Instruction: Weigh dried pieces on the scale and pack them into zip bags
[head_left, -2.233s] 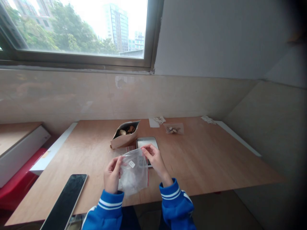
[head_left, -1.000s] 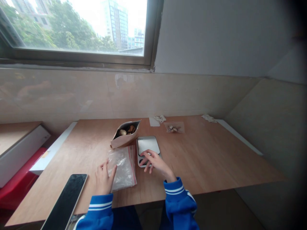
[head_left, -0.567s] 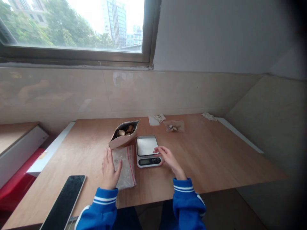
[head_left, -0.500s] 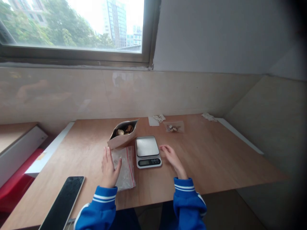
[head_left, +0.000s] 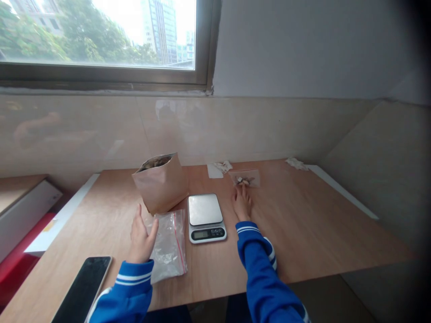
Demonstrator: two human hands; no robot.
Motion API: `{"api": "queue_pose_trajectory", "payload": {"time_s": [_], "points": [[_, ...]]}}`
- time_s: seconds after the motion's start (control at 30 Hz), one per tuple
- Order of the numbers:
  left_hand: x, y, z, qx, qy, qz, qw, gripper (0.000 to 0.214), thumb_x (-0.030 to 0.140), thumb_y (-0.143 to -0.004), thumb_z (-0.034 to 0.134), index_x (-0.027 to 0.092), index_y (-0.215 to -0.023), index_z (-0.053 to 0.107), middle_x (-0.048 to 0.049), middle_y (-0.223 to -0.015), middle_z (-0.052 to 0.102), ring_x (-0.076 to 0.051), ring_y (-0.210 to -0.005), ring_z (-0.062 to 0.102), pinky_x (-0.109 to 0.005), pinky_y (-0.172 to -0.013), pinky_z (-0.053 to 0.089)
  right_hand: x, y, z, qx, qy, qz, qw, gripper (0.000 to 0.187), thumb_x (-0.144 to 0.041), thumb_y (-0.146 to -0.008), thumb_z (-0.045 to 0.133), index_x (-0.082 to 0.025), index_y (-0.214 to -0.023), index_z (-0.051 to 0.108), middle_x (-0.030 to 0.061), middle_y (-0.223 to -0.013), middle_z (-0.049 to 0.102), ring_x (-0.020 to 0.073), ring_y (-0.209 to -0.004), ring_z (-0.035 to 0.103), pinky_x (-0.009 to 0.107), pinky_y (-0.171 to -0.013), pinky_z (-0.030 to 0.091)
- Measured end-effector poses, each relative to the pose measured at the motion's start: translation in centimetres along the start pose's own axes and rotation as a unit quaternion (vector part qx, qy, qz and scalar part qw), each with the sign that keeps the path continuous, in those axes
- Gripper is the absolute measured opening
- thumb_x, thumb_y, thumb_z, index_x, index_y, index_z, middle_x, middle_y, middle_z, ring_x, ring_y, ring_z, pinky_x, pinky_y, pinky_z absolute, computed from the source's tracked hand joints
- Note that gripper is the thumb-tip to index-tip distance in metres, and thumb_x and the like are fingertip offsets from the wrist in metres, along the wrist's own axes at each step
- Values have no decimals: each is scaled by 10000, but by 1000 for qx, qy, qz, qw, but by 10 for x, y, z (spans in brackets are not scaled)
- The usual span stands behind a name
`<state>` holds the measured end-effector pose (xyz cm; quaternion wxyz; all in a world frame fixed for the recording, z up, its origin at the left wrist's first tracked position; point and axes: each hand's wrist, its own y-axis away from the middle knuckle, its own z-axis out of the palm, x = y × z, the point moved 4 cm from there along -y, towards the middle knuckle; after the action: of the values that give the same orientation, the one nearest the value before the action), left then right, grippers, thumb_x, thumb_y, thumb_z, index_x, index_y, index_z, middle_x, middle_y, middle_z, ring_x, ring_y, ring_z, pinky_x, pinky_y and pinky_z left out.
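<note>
My left hand hovers with thumb and fingers apart, holding nothing, just in front of a brown paper bag. The bag stands upright with its top gaping; what it holds is mostly hidden. Partly behind that hand lies a stack of clear zip bags with a red seal line. A digital kitchen scale with a bare metal plate sits between my hands. My right hand reaches forward, fingers stretched out, its fingertips at the near edge of a small clear zip bag with several small pieces inside.
A dark phone or tablet lies at the table's front left. White paper and a crumpled tissue are by the wall, with another tissue at the back right. A red stool stands left of the wooden table.
My right hand has moved forward from beside the scale to the small zip bag. The paper bag, tilted toward me before, now stands upright. My left hand has drawn slightly left.
</note>
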<state>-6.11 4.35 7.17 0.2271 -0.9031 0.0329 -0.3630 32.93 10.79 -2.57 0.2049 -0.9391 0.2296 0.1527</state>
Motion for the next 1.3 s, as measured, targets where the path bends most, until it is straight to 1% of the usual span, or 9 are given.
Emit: {"api": "queue_pose_trajectory", "payload": {"time_s": [0.1,0.23,0.37,0.47,0.53,0.63,0.87,1.1,1.3], "points": [[3,18,-5,-6,-7,2,1000,742,455,-847,464,72,-1438,229,-241,-1426,361,-330,-1337,339,-513,-1091,284,1,3,5,12,45,-6,999,458,-251,-905,307,-218,-1331,472,80,-1517,253,274,-1209,454,402,-928,386],[12,38,-4,-53,-30,23,998,709,455,-863,439,94,-1438,236,-231,-1443,342,-317,-1351,320,-512,-1083,294,2,3,7,30,51,-9,998,444,-262,-911,300,-210,-1300,507,116,-1466,332,268,-1143,493,391,-906,397],[11,54,7,-170,-99,4,980,634,467,-870,417,161,-1418,324,-190,-1506,243,-344,-1368,276,-560,-1053,298,3,2,5,42,43,4,998,449,-258,-902,315,-138,-1285,516,194,-1365,418,289,-1134,487,408,-913,400],[5,65,21,-226,-136,4,964,594,439,-883,399,172,-1412,355,-170,-1528,201,-334,-1395,208,-548,-1082,238,-1,2,1,54,48,-18,997,491,-220,-873,364,-145,-1353,438,179,-1469,272,305,-1241,396,417,-955,381],[2,69,31,-223,-156,6,962,571,403,-885,404,176,-1407,368,-158,-1535,189,-313,-1409,170,-520,-1102,202,-5,3,0,51,57,-41,996,504,-216,-881,359,-206,-1384,400,116,-1526,174,305,-1327,292,429,-996,351],[-1,69,47,-226,-178,5,958,567,361,-861,459,173,-1393,396,-155,-1538,187,-304,-1414,153,-485,-1115,179,-8,2,0,20,67,-39,997,472,-256,-918,311,-272,-1379,413,57,-1548,136,291,-1392,172,458,-1040,298],[6,54,62,-193,-170,35,966,552,351,-838,505,152,-1349,447,-189,-1520,221,-323,-1407,171,-508,-1097,196,-10,-2,2,-52,48,-13,997,491,-281,-942,219,-246,-1398,398,51,-1551,153,241,-1418,124,478,-1080,230],[20,45,40,-157,-87,61,982,450,343,-850,500,201,-1278,506,-171,-1487,314,-305,-1379,272,-565,-1083,202,-7,-4,7,-62,29,-15,997,523,-227,-937,176,-140,-1420,357,112,-1509,272,211,-1412,164,467,-1090,217],[48,46,10,-111,40,61,991,354,354,-888,441,206,-1189,553,-131,-1392,449,-263,-1277,441,-484,-1061,334,-7,0,-1,-35,-20,-9,999,525,-221,-933,175,-95,-1402,374,132,-1471,346,211,-1392,236,458,-1097,202]]}}
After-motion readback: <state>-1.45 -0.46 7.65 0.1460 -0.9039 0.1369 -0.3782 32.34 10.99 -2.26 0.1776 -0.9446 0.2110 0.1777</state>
